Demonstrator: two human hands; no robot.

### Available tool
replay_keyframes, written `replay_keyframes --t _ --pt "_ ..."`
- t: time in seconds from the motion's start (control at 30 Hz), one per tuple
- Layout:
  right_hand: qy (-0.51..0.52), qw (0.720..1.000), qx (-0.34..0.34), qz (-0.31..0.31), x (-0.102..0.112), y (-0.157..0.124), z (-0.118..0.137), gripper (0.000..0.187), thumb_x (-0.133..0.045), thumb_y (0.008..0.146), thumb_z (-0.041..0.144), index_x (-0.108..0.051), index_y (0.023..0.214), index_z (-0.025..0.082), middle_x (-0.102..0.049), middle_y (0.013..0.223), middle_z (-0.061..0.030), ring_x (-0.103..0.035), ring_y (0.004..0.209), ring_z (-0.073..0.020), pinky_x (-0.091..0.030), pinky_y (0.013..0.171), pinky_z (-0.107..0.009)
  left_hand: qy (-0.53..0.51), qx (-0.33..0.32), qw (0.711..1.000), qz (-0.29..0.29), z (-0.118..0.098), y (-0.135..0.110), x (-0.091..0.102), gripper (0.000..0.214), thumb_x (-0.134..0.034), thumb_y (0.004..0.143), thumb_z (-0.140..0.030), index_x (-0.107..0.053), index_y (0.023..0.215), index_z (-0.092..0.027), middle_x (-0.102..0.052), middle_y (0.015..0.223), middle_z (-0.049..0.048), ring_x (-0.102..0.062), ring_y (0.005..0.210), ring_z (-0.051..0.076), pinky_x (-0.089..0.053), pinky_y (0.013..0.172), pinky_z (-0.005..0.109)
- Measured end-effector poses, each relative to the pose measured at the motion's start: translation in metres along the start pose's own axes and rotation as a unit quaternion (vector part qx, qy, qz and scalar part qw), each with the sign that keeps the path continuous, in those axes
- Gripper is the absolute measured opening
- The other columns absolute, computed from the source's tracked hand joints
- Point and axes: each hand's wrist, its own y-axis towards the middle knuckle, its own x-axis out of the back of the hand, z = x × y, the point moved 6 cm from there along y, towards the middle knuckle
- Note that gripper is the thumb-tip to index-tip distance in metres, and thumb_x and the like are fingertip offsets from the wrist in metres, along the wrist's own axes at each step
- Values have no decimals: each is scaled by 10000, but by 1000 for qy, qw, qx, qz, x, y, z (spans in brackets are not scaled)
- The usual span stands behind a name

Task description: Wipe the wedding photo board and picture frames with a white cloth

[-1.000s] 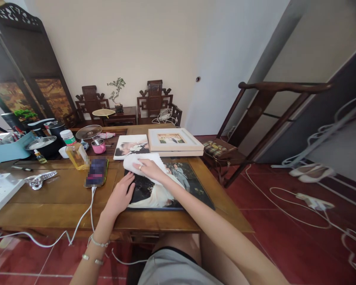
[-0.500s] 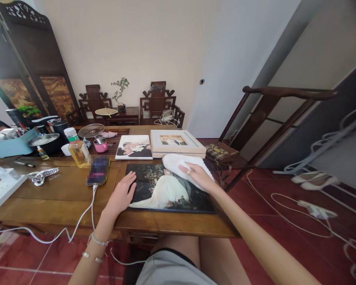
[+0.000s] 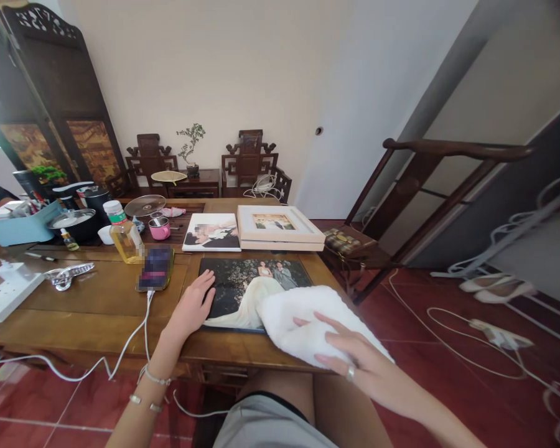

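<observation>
A dark wedding photo panel lies flat near the table's front edge, with a white gown and two people pictured on it. Resting on its left edge is my left hand, fingers stretched out and holding nothing. My right hand grips a fluffy white cloth, which covers the panel's lower right corner and hangs past the table edge. Behind the panel are a white photo print and a cream box with a framed photo on top.
To the left on the wooden table are a charging phone, a bottle of yellow liquid, a pink cup and a white power strip. A wooden chair stands at the right. Cables run over the red floor.
My right hand has drawn the white cloth from the panel's upper right toward me, down to its lower right corner. The pictured couple now shows. My left hand has stayed in place.
</observation>
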Motion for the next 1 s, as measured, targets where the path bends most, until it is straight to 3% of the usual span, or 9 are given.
replay_keyframes --t 0.13,0.23,0.37,0.47,0.57,0.7,0.83,1.0 --pt "0 999 45 2 12 32 -2 504 -436 803 687 -541 626 227 -656 826 -74 -580 1014 -346 -428 905 -404 2 4 1000 7 1 0 0 394 -382 929 -266 -555 1247 -112 -515 1363 139 -408 1327 226 -339 1111 445" --pt "9 997 68 -22 24 74 -10 496 -437 817 656 -504 595 217 -586 669 -22 -576 729 -250 -460 752 -348 -3 1 1000 4 2 0 0 379 -394 925 -263 -563 1239 -136 -520 1361 127 -416 1321 226 -350 1102 455" --pt "16 996 72 -58 35 123 -20 486 -409 824 647 -504 631 211 -570 686 -12 -532 705 -217 -441 708 -327 -3 -1 1000 1 4 1 0 370 -408 917 -264 -571 1230 -152 -527 1357 117 -424 1316 223 -355 1101 452" --pt "12 995 71 -76 36 138 -22 489 -391 826 648 -516 653 208 -585 711 -22 -545 735 -229 -445 730 -344 -5 4 1000 2 5 1 0 376 -416 913 -278 -572 1230 -151 -524 1359 118 -426 1315 228 -352 1102 455" --pt "-1 994 73 -85 31 130 -19 461 -418 825 631 -527 652 218 -619 749 -40 -573 919 -294 -425 854 -396 -6 6 1000 0 5 1 0 383 -415 913 -289 -572 1232 -147 -521 1361 124 -426 1314 234 -355 1099 459" --pt "-23 994 77 -69 20 90 -13 406 -468 834 582 -534 635 235 -674 919 -79 -425 1246 -343 -331 1008 -452 0 5 1000 1 4 1 -1 385 -407 915 -287 -567 1236 -145 -521 1361 125 -425 1315 232 -355 1099 459" --pt "-46 997 48 -25 11 38 -9 402 -469 833 602 -608 747 234 -572 1284 -115 -352 1320 -338 -310 1043 -488 1 7 1000 4 3 1 -1 393 -401 917 -287 -565 1236 -125 -517 1361 140 -421 1318 233 -354 1101 449" --pt "-52 994 53 81 4 0 5 366 -489 849 564 -652 768 247 -555 1324 -82 -290 1359 -314 -271 1080 -478 2 7 1000 4 2 1 -1 387 -401 917 -271 -564 1236 -123 -512 1365 142 -420 1318 237 -352 1102 451"
